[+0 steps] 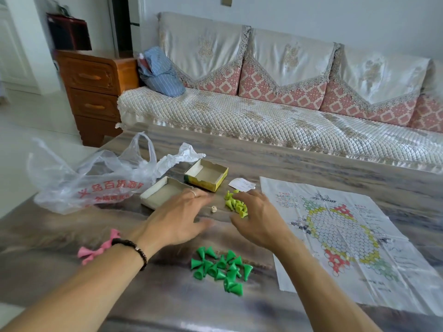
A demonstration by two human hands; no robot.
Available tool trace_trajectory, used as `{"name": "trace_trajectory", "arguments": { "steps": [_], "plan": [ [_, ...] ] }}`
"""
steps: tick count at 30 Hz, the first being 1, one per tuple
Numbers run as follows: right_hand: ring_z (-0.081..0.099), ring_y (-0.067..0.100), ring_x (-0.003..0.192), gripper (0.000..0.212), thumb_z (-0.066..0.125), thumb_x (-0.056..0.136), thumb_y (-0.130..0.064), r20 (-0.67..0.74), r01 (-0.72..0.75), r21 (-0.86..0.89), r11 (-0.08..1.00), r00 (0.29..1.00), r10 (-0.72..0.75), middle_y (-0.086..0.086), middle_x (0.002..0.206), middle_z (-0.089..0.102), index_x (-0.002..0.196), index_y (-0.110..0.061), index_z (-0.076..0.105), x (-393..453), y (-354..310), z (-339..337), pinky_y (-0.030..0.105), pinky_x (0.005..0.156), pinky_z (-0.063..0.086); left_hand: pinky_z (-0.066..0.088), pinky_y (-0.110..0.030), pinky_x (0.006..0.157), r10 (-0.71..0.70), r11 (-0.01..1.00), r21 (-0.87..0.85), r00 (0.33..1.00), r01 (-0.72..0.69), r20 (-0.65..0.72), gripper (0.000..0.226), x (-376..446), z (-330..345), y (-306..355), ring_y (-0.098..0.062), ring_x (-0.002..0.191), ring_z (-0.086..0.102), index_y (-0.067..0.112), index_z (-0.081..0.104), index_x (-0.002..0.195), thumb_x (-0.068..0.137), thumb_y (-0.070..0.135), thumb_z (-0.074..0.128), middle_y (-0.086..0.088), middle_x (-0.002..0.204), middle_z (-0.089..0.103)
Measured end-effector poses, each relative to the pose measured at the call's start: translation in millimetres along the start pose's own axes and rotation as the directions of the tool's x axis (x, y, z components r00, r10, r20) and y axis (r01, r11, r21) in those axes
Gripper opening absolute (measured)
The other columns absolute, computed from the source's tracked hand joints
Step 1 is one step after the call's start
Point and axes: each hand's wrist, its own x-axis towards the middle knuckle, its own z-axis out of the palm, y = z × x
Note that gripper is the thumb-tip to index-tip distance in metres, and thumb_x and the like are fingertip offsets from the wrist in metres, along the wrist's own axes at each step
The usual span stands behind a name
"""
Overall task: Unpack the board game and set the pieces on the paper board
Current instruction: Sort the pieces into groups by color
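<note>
The paper board (345,238) lies unfolded on the table at the right, with no pieces on it. A heap of several yellow-green cone pieces (236,203) lies left of it, and my right hand (259,219) rests beside and partly over that heap with fingers spread. My left hand (177,219) hovers open over the table, fingers loosely extended toward a small beige die (214,209). Several green cone pieces (221,268) lie nearer to me. Two open box halves, a white one (163,191) and a yellow one (206,174), sit behind my hands.
A crumpled clear plastic bag with red print (96,178) lies at the left. A small white slip of paper (242,183) sits behind the yellow-green heap. A pink bow (99,246) lies by my left wrist. A sofa (263,111) runs along the table's far edge.
</note>
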Motion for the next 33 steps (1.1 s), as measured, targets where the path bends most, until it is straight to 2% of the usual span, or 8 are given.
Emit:
{"name": "trace_trajectory", "arguments": {
  "steps": [3,6,8,11,16,21,26,33],
  "plan": [
    [0.045,0.026,0.113,0.052,0.053,0.083,-0.040,0.021,0.091,-0.086,0.992,0.996,-0.090,0.002,0.119,0.052,0.132,-0.021,0.048,-12.2,-32.1,7.0,0.041,0.094,0.041,0.038,-0.033,0.101,-0.010,0.999,0.045,0.997,0.014,-0.078,0.070,-42.2,-11.5,-6.9,-0.018,0.125,0.045,0.018,0.056,0.131,0.082,0.063,0.036,0.002,0.134,0.053],
    [0.041,0.023,0.118,0.051,0.049,0.089,-0.043,0.048,0.192,-0.115,0.975,0.981,-0.187,0.000,0.130,0.046,0.135,-0.023,0.042,-18.7,-65.5,17.4,0.039,0.097,0.039,0.046,-0.039,0.098,-0.019,0.998,0.061,0.985,0.030,-0.170,0.057,-81.6,-20.8,-21.1,-0.017,0.121,0.046,0.017,0.058,0.127,0.083,0.051,0.046,0.002,0.125,0.056],
    [0.041,0.023,0.121,0.053,0.050,0.089,-0.043,0.077,0.242,-0.092,0.966,0.969,-0.236,0.000,0.134,0.045,0.137,-0.022,0.040,-22.0,-86.9,27.2,0.040,0.100,0.038,0.038,-0.037,0.108,-0.097,0.995,0.004,0.972,0.100,-0.216,0.059,-108.1,-26.6,-29.7,-0.013,0.133,0.034,0.018,0.051,0.136,0.086,0.047,0.057,0.003,0.137,0.049],
    [0.042,0.025,0.123,0.054,0.051,0.089,-0.040,0.109,0.291,0.013,0.957,0.951,-0.290,0.003,0.134,0.044,0.137,-0.019,0.039,-28.9,-118.0,47.4,0.038,0.102,0.038,0.027,-0.035,0.115,-0.292,0.955,-0.112,0.935,0.274,-0.201,0.088,-144.6,-30.6,-48.5,-0.014,0.144,0.022,0.028,0.026,0.150,0.078,0.052,0.071,0.003,0.154,0.032],
    [0.042,0.027,0.125,0.058,0.055,0.086,-0.031,0.194,0.320,0.146,0.936,0.919,-0.344,0.009,0.135,0.041,0.136,-0.010,0.037,-33.7,-155.3,81.6,0.036,0.104,0.039,0.038,-0.030,0.106,-0.455,0.874,-0.225,0.888,0.431,-0.063,0.105,-174.2,-22.3,-79.5,-0.014,0.129,0.042,0.039,0.005,0.151,0.073,0.052,0.074,-0.001,0.147,0.039],
    [0.031,0.023,0.135,0.064,0.051,0.093,-0.031,0.318,0.308,0.161,0.938,0.883,-0.345,0.008,0.149,0.028,0.146,-0.010,0.023,-24.3,-157.9,96.5,0.026,0.110,0.023,0.040,-0.031,0.103,-0.402,0.908,-0.134,0.915,0.398,-0.008,0.097,-169.9,-17.7,-87.1,-0.013,0.127,0.043,0.041,-0.002,0.151,0.080,0.052,0.064,0.004,0.141,0.046],
    [0.042,0.022,0.126,0.045,0.050,0.093,-0.029,0.250,0.346,0.170,0.923,0.891,-0.380,0.005,0.137,0.045,0.135,-0.011,0.046,-9.8,-152.1,113.0,0.030,0.109,0.032,0.027,-0.029,0.112,-0.281,0.955,-0.095,0.960,0.281,0.007,0.094,-149.9,-18.8,-95.1,-0.014,0.139,0.029,0.031,-0.009,0.153,0.087,0.036,0.058,0.014,0.155,0.028],
    [0.052,0.025,0.096,0.020,0.053,0.089,-0.027,0.042,0.303,0.151,0.941,0.949,-0.312,0.005,0.104,0.058,0.098,-0.012,0.062,-4.8,-146.0,128.6,0.040,0.085,0.046,0.041,-0.034,0.095,-0.243,0.970,-0.061,0.964,0.237,-0.112,0.062,-143.5,-6.0,-107.8,-0.019,0.111,0.051,0.028,0.025,0.146,0.092,0.041,0.053,0.003,0.120,0.057]
  ]
}}
